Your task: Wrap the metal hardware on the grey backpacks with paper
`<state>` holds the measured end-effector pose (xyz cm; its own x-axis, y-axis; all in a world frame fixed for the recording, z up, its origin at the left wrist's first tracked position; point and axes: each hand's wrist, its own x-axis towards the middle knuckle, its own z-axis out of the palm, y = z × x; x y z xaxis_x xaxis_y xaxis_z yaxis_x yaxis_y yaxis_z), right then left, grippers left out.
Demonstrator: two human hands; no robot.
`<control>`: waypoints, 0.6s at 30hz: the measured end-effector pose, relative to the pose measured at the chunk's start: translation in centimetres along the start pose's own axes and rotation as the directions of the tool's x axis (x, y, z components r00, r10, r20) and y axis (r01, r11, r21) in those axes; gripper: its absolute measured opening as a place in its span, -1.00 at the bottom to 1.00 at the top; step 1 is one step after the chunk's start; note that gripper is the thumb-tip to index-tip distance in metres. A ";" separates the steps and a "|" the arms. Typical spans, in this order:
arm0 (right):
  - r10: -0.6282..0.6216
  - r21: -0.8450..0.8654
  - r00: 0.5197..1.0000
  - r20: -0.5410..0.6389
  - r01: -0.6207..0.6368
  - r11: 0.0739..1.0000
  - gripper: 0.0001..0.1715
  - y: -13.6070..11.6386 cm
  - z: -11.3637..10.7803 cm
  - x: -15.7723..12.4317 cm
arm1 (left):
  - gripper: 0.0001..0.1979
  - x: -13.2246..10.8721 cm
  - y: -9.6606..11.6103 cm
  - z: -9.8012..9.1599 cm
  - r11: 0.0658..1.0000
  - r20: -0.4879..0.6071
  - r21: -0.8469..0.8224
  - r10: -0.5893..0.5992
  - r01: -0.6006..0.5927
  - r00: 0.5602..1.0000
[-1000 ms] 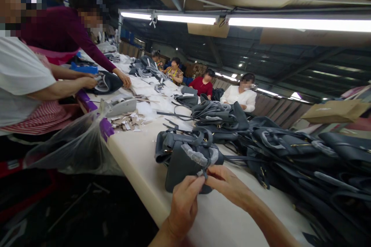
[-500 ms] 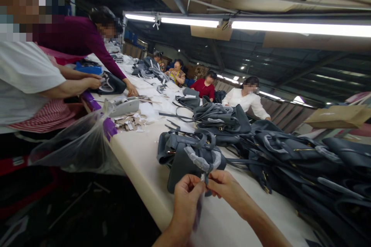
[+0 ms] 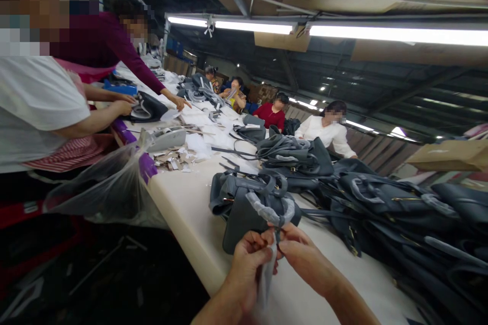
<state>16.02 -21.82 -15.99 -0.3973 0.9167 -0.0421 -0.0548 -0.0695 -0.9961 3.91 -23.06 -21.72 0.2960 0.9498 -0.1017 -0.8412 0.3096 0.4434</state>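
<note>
A dark grey bag (image 3: 238, 218) rests on the pale table near its front edge, its handle covered in whitish wrapping (image 3: 263, 208). Just in front of the bag, my left hand (image 3: 247, 259) pinches a translucent strip (image 3: 268, 274) that hangs down below the fingers. My right hand (image 3: 301, 251) is closed at the lower end of the wrapped handle, close beside the left fingertips. What the right fingers grip is too small and hidden to name.
Many dark grey bags (image 3: 381, 198) are heaped along the right. Cardboard scraps (image 3: 177, 157) lie at the table's left corner beside a clear plastic bag (image 3: 110, 188). Two people work at the left; one's hand (image 3: 177, 100) reaches over the table. Others sit along the far side.
The translucent strip now hangs longer and whiter below my left hand. My hands remain close together. The reaching person's hand at the left has lifted and shifted slightly right.
</note>
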 end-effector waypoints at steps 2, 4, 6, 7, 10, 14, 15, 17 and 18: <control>-0.003 0.027 1.000 0.011 0.003 1.000 -0.76 0.3 0.1 0.1 | -0.67 0.0 0.2 0.0 0.999 -0.024 -0.016 -0.048 0.048 0.999; -0.005 0.007 1.000 -0.028 0.005 1.000 -0.72 0.5 0.2 0.1 | -0.65 0.0 0.4 0.0 0.996 -0.044 -0.019 -0.093 0.092 0.995; -0.003 -0.040 0.998 -0.059 0.000 0.999 -0.72 0.7 0.1 0.0 | -0.65 0.1 0.7 0.0 0.992 -0.042 -0.015 -0.125 0.124 0.991; 0.003 -0.068 0.998 -0.066 -0.007 0.998 -0.72 0.7 -0.1 0.0 | -0.65 0.1 0.8 -0.1 0.990 -0.031 -0.008 -0.139 0.139 0.990; 0.046 -0.140 0.996 -0.079 -0.057 0.989 -0.61 0.6 -0.5 -0.1 | -0.66 0.0 1.3 -0.3 0.982 0.019 0.058 -0.183 0.182 0.983; 0.080 -0.210 0.989 -0.124 -0.105 0.972 -0.47 0.3 -0.1 0.1 | -0.66 -0.1 1.5 -0.7 0.979 0.017 0.152 -0.138 0.133 0.990; 0.073 -0.226 0.988 -0.138 -0.103 0.969 -0.45 0.2 0.3 0.2 | -0.67 0.0 1.3 -0.8 0.982 0.004 0.157 -0.110 0.108 0.994; 0.053 -0.254 0.986 -0.160 -0.093 0.963 -0.44 0.0 1.0 0.2 | -0.68 0.3 1.0 -1.0 0.984 -0.001 0.162 -0.079 0.078 0.997; 0.041 -0.270 0.984 -0.171 -0.086 0.959 -0.43 -0.1 1.2 0.1 | -0.67 0.5 0.8 -1.1 0.984 0.011 0.165 -0.075 0.073 0.997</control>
<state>14.84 -22.21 -15.75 -0.2367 0.9669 -0.0952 0.2290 -0.0398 -0.9726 2.85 -22.32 -22.42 0.3634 0.9232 -0.1252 -0.7312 0.3659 0.5758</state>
